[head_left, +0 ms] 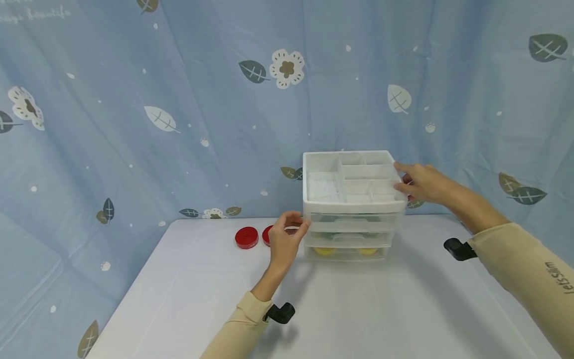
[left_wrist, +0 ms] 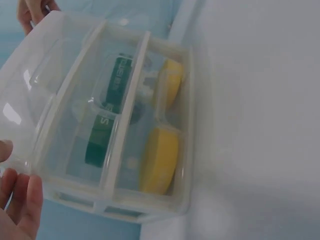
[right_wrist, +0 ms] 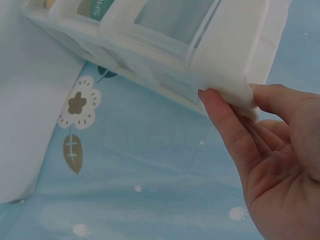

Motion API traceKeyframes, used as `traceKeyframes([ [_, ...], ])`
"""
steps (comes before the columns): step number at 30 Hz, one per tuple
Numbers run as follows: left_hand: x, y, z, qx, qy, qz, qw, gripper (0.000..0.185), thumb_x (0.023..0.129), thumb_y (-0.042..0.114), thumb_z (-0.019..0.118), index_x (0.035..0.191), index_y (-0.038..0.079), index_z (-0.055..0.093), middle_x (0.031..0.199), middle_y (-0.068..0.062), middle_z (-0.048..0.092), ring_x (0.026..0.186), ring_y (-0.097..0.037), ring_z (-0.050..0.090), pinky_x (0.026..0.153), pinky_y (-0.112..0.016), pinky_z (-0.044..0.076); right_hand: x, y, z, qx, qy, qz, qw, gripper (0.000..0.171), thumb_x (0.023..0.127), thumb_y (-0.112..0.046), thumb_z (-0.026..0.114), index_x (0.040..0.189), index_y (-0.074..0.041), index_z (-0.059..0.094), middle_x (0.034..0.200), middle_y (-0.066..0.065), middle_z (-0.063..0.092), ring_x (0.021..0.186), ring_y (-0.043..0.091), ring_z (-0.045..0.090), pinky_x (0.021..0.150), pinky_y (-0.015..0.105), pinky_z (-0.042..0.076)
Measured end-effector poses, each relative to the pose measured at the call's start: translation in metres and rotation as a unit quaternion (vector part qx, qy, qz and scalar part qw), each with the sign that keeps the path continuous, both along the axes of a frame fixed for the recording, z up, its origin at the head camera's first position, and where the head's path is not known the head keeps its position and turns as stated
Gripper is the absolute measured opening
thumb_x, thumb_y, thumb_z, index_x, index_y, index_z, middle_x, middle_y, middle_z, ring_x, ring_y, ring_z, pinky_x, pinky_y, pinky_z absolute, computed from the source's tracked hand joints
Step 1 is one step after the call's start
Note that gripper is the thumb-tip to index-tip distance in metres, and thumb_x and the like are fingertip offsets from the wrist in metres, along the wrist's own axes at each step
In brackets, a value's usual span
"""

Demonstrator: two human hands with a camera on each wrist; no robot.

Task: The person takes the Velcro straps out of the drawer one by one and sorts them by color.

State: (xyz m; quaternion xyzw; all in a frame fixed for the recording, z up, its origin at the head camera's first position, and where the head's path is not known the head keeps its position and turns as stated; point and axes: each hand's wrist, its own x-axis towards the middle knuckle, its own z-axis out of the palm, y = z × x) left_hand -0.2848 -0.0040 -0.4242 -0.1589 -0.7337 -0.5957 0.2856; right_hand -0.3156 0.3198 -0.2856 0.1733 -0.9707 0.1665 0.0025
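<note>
A white organizer with clear drawers [head_left: 354, 207] stands at the back of the table, its top tray divided into compartments. My right hand [head_left: 423, 183] grips the right side of its top rim, thumb above and fingers beneath in the right wrist view. At the front left edge, my left hand [head_left: 285, 238] holds the organizer with thumb and bent fingertips. Yellow round pieces [left_wrist: 160, 160] lie in the bottom drawer, and green ones [left_wrist: 100, 140] with white lettering lie in the drawer above. The drawers look closed.
A red round roll [head_left: 246, 238] lies on the white table [head_left: 202, 279], left of the organizer. Beside it, a second red roll [head_left: 266, 235] is partly hidden by my left hand. A blue patterned curtain [head_left: 215, 124] hangs right behind the table.
</note>
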Motion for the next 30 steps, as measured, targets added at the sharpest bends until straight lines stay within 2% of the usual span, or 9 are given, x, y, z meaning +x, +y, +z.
traceKeyframes([
  [10,-0.002,-0.001,0.000,0.010,-0.023,0.007,0.9997,0.020,0.083,0.004,0.076,0.097,-0.007,0.066,0.089,-0.021,0.071,0.080,-0.036,0.069,0.069,-0.038,0.061,0.000,-0.001,0.000,-0.003,0.001,0.002,1.000,0.070,0.098,-0.011,0.057,0.149,0.015,0.017,0.114,0.039,0.061,0.077,0.030,0.072,0.064,0.037,0.060],
  [15,0.002,0.002,-0.003,0.034,-0.055,0.009,0.9979,0.022,0.084,0.004,0.075,0.100,-0.006,0.065,0.092,-0.020,0.069,0.085,-0.034,0.069,0.070,-0.032,0.060,0.000,-0.001,0.000,-0.002,-0.001,-0.001,1.000,0.070,0.098,-0.012,0.057,0.149,0.014,0.017,0.114,0.039,0.060,0.076,0.029,0.072,0.064,0.037,0.060],
  [17,0.008,0.006,-0.008,0.055,-0.079,0.002,0.9953,0.022,0.084,0.004,0.074,0.102,-0.005,0.064,0.094,-0.019,0.068,0.087,-0.032,0.068,0.071,-0.030,0.059,0.000,0.000,-0.001,-0.002,-0.003,-0.003,1.000,0.071,0.098,-0.013,0.058,0.150,0.014,0.017,0.114,0.039,0.060,0.077,0.029,0.072,0.064,0.037,0.060],
  [20,0.011,0.016,-0.028,0.097,-0.130,-0.019,0.9867,0.025,0.085,0.004,0.073,0.106,-0.002,0.061,0.095,-0.017,0.066,0.087,-0.026,0.066,0.070,-0.024,0.057,0.000,0.000,-0.001,-0.002,0.000,-0.003,1.000,0.070,0.098,-0.013,0.057,0.150,0.014,0.017,0.114,0.039,0.060,0.077,0.029,0.072,0.064,0.038,0.060],
  [23,0.011,0.031,-0.051,0.144,-0.183,-0.057,0.9707,0.030,0.084,0.002,0.073,0.109,-0.001,0.057,0.095,-0.014,0.063,0.084,-0.019,0.063,0.070,-0.026,0.059,-0.001,0.000,-0.001,-0.001,0.005,-0.001,1.000,0.070,0.098,-0.013,0.057,0.149,0.014,0.017,0.114,0.039,0.061,0.076,0.029,0.072,0.064,0.038,0.060],
  [24,0.009,0.036,-0.059,0.164,-0.202,-0.073,0.9629,0.032,0.084,0.002,0.073,0.110,-0.001,0.056,0.095,-0.012,0.062,0.082,-0.017,0.063,0.070,-0.025,0.059,-0.001,0.000,-0.001,-0.001,0.007,0.001,1.000,0.070,0.098,-0.013,0.057,0.149,0.014,0.017,0.113,0.039,0.061,0.076,0.029,0.072,0.064,0.038,0.060],
  [26,0.012,0.046,-0.067,0.206,-0.236,-0.112,0.9431,0.035,0.083,-0.001,0.071,0.113,-0.002,0.053,0.096,-0.010,0.060,0.080,-0.014,0.063,0.072,-0.029,0.061,-0.001,0.000,-0.001,0.000,0.009,0.001,1.000,0.070,0.098,-0.013,0.058,0.149,0.014,0.018,0.113,0.038,0.061,0.076,0.029,0.072,0.064,0.038,0.060],
  [27,0.013,0.052,-0.070,0.230,-0.255,-0.126,0.9310,0.036,0.083,-0.001,0.070,0.113,-0.002,0.052,0.096,-0.010,0.061,0.080,-0.014,0.064,0.073,-0.030,0.061,-0.002,0.000,-0.001,0.000,0.009,0.001,1.000,0.070,0.098,-0.013,0.058,0.149,0.014,0.018,0.113,0.038,0.062,0.076,0.030,0.072,0.064,0.038,0.060],
  [30,0.016,0.067,-0.078,0.304,-0.312,-0.170,0.8841,0.038,0.084,0.000,0.069,0.117,-0.003,0.050,0.099,-0.010,0.064,0.082,-0.015,0.068,0.079,-0.030,0.060,-0.002,0.000,-0.001,0.000,0.005,-0.001,1.000,0.071,0.098,-0.013,0.057,0.150,0.014,0.017,0.113,0.038,0.061,0.078,0.031,0.072,0.064,0.038,0.060],
])
